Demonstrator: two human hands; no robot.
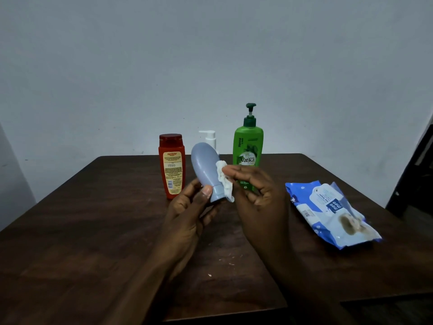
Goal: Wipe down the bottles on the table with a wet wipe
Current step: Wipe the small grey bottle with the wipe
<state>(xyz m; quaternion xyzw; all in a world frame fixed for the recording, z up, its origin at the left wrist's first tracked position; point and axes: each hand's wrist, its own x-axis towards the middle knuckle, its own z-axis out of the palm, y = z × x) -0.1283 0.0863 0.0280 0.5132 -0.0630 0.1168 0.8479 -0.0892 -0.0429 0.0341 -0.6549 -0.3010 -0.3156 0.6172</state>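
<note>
2 hands: left grip (187,207) clasps grey bottle (206,171); right grip (255,184) presses wipe (225,181) against it.

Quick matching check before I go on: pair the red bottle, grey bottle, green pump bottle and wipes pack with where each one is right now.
Things:
1. red bottle
2. grey bottle
3. green pump bottle
4. wipes pack

Places:
A. lying flat, right side of table
B. standing, far left of the row
C. held cap-down in the left hand
D. standing behind the right hand

Pairs: 1-B, 2-C, 3-D, 4-A
</note>
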